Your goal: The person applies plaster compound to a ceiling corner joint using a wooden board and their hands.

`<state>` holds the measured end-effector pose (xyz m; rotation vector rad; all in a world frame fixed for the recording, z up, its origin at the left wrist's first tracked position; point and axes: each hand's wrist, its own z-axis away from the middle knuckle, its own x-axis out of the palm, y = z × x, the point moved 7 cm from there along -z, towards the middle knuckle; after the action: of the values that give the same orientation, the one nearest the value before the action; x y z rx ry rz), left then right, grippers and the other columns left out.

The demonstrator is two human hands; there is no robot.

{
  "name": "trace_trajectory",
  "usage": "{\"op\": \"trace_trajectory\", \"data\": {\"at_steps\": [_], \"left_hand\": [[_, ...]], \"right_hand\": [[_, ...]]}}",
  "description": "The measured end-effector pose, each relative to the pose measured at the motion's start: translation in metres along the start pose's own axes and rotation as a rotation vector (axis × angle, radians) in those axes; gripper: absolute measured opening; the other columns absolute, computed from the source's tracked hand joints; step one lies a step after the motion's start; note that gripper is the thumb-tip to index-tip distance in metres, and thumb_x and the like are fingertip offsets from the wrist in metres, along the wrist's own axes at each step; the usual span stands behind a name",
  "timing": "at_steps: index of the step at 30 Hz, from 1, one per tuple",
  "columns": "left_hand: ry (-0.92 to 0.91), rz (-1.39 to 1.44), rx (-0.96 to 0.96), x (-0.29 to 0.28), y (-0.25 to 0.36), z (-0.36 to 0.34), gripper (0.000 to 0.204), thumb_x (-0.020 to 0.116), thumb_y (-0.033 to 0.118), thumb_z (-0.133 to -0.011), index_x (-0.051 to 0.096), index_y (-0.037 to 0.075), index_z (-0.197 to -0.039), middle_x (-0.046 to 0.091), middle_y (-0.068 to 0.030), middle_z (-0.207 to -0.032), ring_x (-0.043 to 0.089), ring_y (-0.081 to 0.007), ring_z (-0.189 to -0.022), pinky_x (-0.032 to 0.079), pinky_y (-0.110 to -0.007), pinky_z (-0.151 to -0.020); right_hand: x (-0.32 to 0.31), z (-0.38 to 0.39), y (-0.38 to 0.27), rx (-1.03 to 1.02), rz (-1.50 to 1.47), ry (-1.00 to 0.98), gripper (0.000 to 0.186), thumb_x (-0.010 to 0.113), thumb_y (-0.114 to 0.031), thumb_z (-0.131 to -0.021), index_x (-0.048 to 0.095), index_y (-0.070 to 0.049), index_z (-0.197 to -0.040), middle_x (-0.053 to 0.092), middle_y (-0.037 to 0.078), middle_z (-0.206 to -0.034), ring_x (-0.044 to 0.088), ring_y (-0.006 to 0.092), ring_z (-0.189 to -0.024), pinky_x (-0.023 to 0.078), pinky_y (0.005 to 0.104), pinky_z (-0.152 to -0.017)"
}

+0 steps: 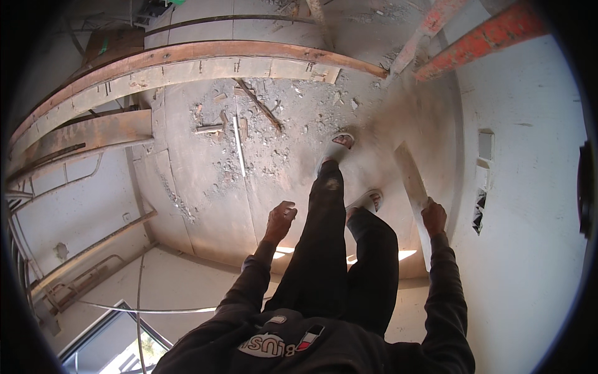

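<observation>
My right hand (434,217) is closed around a long, flat wooden board (410,172), gripping it near its middle. The board's far end points ahead over the dusty floor, and its near end runs back beside my right forearm. On the other side of my legs, my left hand (282,219) hangs in the air with its fingers loosely bent and a gap by the thumb. I see nothing held in it. Both feet, in open light-coloured sandals (370,199), stand on the floor, one ahead of the other.
Rubble (274,153), wood scraps and a thin white strip (239,146) litter the floor ahead. A long wooden beam (205,67) crosses the far left. Red-painted posts (483,40) slant at far right. A white wall (523,181) with a broken opening (479,212) stands on the right.
</observation>
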<state>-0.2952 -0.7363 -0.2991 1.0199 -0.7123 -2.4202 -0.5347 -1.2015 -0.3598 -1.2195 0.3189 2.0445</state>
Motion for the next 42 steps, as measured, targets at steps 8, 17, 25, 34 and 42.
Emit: {"op": "trace_trajectory", "data": {"at_steps": [8, 17, 25, 34, 42], "left_hand": [[0.231, 0.110, 0.260, -0.061, 0.114, 0.005, 0.025, 0.058, 0.007, -0.092, 0.062, -0.001, -0.116, 0.068, -0.0150, -0.104, 0.068, -0.0249, -0.098, 0.053, -0.035, -0.086], [-0.023, 0.407, 0.200, -0.019, 0.147, -0.038, 0.024, 0.059, 0.008, -0.093, 0.060, -0.001, -0.115, 0.068, -0.0163, -0.100, 0.068, -0.0256, -0.095, 0.054, -0.034, -0.084], [-0.074, 0.392, 0.090, 0.017, 0.126, -0.056, 0.025, 0.062, 0.014, -0.088, 0.061, 0.001, -0.110, 0.068, -0.0172, -0.085, 0.067, -0.0309, -0.081, 0.051, -0.039, -0.073], [0.072, 0.493, -0.036, 0.070, 0.122, -0.104, 0.025, 0.062, 0.013, -0.091, 0.061, 0.001, -0.113, 0.070, -0.0180, -0.088, 0.071, -0.0268, -0.084, 0.053, -0.034, -0.074], [0.075, 0.529, -0.191, 0.126, 0.074, -0.102, 0.027, 0.062, 0.013, -0.088, 0.059, -0.001, -0.111, 0.068, -0.0212, -0.092, 0.069, -0.0333, -0.083, 0.053, -0.040, -0.075]], "right_hand": [[-0.022, -0.018, -0.033, -0.017, 0.049, -0.070, 0.023, 0.053, -0.010, -0.083, 0.062, -0.007, -0.103, 0.068, 0.023, -0.079, 0.067, 0.0424, -0.079, 0.053, 0.0535, -0.073], [-0.023, -0.066, -0.097, -0.084, 0.139, -0.108, 0.029, 0.056, -0.010, -0.081, 0.061, -0.005, -0.110, 0.067, 0.023, -0.078, 0.067, 0.0417, -0.078, 0.053, 0.0529, -0.073], [-0.035, -0.136, -0.128, -0.108, 0.234, -0.034, 0.029, 0.057, -0.011, -0.082, 0.062, -0.004, -0.109, 0.068, 0.024, -0.080, 0.068, 0.0408, -0.079, 0.054, 0.0511, -0.072], [-0.009, -0.249, -0.137, -0.226, 0.412, 0.162, 0.023, 0.061, -0.017, -0.083, 0.063, -0.009, -0.105, 0.070, 0.017, -0.082, 0.070, 0.0352, -0.077, 0.057, 0.0461, -0.067], [0.013, -0.332, -0.143, -0.325, 0.568, 0.243, 0.022, 0.063, -0.017, -0.081, 0.066, -0.008, -0.101, 0.069, 0.014, -0.078, 0.071, 0.0325, -0.074, 0.058, 0.0425, -0.065]]}}
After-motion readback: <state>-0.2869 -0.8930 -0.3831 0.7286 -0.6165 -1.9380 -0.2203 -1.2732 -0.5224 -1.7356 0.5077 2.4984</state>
